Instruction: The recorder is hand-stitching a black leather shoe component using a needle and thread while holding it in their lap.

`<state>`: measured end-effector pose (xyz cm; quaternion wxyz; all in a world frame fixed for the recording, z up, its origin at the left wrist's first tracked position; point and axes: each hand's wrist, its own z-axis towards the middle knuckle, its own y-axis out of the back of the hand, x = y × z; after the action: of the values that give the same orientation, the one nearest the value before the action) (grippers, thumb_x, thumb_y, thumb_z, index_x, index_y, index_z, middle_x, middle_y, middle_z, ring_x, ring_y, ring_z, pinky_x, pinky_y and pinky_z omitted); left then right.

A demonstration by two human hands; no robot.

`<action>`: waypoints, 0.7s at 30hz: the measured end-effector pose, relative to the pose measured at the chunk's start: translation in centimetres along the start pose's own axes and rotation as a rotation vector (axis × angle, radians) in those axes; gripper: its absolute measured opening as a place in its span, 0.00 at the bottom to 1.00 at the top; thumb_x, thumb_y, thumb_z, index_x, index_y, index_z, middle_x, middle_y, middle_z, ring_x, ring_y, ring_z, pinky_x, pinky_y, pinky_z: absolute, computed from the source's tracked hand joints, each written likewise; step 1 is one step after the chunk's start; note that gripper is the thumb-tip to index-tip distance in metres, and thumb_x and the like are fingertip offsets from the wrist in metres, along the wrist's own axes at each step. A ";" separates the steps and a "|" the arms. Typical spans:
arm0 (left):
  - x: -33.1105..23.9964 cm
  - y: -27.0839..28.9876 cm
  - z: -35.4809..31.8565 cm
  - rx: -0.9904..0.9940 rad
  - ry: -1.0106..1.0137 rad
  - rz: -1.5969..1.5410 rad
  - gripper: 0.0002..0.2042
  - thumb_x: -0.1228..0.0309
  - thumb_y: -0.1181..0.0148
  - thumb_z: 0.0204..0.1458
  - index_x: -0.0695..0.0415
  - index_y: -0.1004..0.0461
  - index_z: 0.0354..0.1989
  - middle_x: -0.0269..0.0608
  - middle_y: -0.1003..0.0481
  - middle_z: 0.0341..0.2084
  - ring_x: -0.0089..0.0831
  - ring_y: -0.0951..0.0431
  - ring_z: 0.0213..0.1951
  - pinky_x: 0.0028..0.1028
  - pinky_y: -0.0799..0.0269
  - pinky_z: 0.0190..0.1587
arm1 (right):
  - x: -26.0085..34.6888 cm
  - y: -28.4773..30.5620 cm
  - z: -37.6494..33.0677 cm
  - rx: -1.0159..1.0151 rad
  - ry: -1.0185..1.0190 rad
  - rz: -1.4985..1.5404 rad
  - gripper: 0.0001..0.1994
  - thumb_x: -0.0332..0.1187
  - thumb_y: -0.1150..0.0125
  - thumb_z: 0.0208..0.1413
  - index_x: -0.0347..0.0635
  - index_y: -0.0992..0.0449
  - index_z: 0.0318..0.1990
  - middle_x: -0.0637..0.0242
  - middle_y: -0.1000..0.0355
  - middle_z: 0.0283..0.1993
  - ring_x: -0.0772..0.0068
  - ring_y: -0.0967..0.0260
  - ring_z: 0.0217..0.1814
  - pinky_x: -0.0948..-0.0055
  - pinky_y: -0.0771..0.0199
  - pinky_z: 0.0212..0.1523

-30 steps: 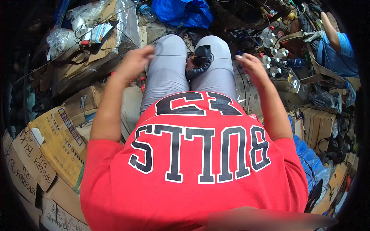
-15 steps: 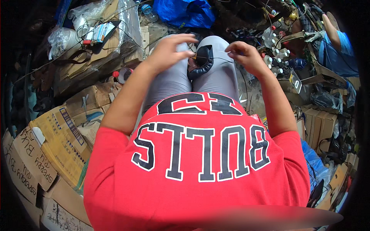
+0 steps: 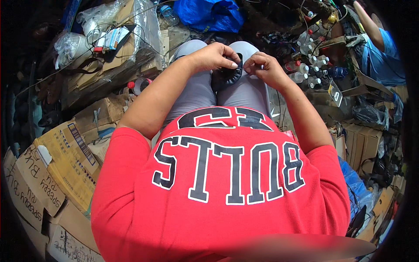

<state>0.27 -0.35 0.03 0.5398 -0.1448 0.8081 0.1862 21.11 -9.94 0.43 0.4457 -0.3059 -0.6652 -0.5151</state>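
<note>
A black, padded-looking piece with a ribbed, gathered edge, like a shoe upper (image 3: 223, 79), sits between my knees. My left hand (image 3: 212, 56) is over it, thumb and index finger pinched together; what they grip is too small to make out. Close by on the right, my right hand (image 3: 267, 70) pinches a thin thread at its fingertips. The two sets of fingertips are almost touching above the black piece. My left hand and the grey trouser legs (image 3: 192, 89) partly hide that piece.
Several capped plastic bottles (image 3: 312, 70) stand at the right. Flattened cardboard boxes (image 3: 65, 161) lie at the left, and plastic-wrapped card (image 3: 144, 32) at the far left. A blue plastic bag (image 3: 209, 15) is straight ahead. Another person's arm (image 3: 369, 26) shows at the far right.
My hands have come together over the black piece from wider apart. The thin thread that stretched between them now shows only as a short bit at the fingertips.
</note>
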 end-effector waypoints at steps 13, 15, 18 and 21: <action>-0.9 -0.1 0.1 0.214 -0.066 0.078 0.18 0.73 0.41 0.48 0.57 0.26 0.49 0.34 0.32 0.35 0.25 0.31 0.40 0.23 0.36 0.44 | 3.5 -1.3 -2.4 -0.121 0.174 -0.640 0.10 0.22 0.44 0.43 0.46 0.22 0.33 0.61 0.33 0.30 0.60 0.31 0.34 0.66 0.32 0.37; -1.1 0.0 0.2 0.225 -0.066 0.117 0.18 0.74 0.41 0.48 0.56 0.26 0.49 0.35 0.32 0.35 0.25 0.31 0.40 0.23 0.36 0.43 | 4.5 -1.4 -1.9 -0.083 0.196 -0.831 0.09 0.23 0.45 0.44 0.46 0.22 0.32 0.60 0.33 0.31 0.58 0.32 0.35 0.64 0.33 0.39; -1.0 0.5 0.8 0.241 -0.132 0.285 0.16 0.78 0.41 0.44 0.57 0.24 0.44 0.36 0.32 0.34 0.26 0.30 0.39 0.25 0.34 0.42 | 4.7 -1.0 -0.6 0.060 0.252 -0.956 0.05 0.26 0.46 0.45 0.43 0.24 0.30 0.60 0.33 0.32 0.56 0.32 0.37 0.62 0.34 0.40; 0.2 0.8 2.3 0.093 -0.110 0.380 0.14 0.77 0.40 0.43 0.58 0.24 0.41 0.37 0.30 0.34 0.27 0.29 0.39 0.26 0.34 0.42 | 3.3 -1.1 0.5 0.053 0.159 -0.683 0.04 0.27 0.45 0.45 0.39 0.25 0.29 0.58 0.32 0.32 0.53 0.31 0.37 0.60 0.31 0.38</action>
<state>1.77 1.41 -0.82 0.5445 0.0459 0.7979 0.2546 18.64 -9.96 2.93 0.3059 -0.0131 -0.7055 -0.6391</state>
